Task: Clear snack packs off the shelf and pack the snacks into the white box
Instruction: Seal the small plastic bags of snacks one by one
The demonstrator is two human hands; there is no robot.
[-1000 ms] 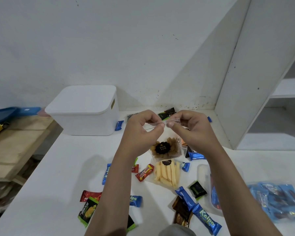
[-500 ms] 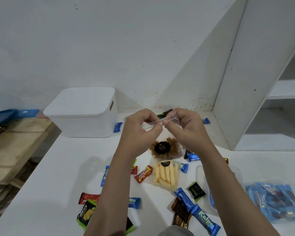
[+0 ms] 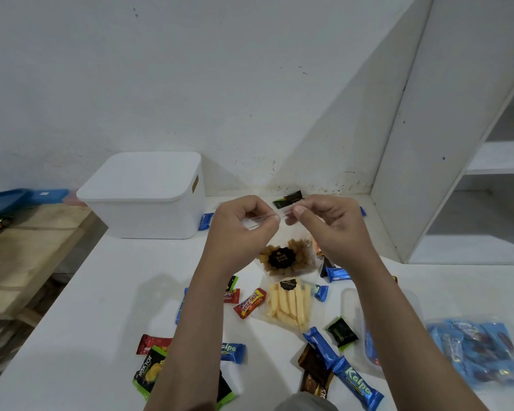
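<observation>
Both hands pinch top edge of clear snack bag, held up over table.

Left hand and right hand each hold a fingertip grip on the clear snack bag; its brown contents hang just below both grips. White box, lid on, sits left of the grip. Loose wrapped snacks lie on the table beneath.

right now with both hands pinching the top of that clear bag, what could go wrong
1. Both the left hand and right hand pinch the top edge of the clear snack bag, held above the table. If it tears open suddenly, the brown pieces could scatter among the loose wrappers below.
2. The white box has its lid on, so nothing can go in until a hand is free.
</observation>
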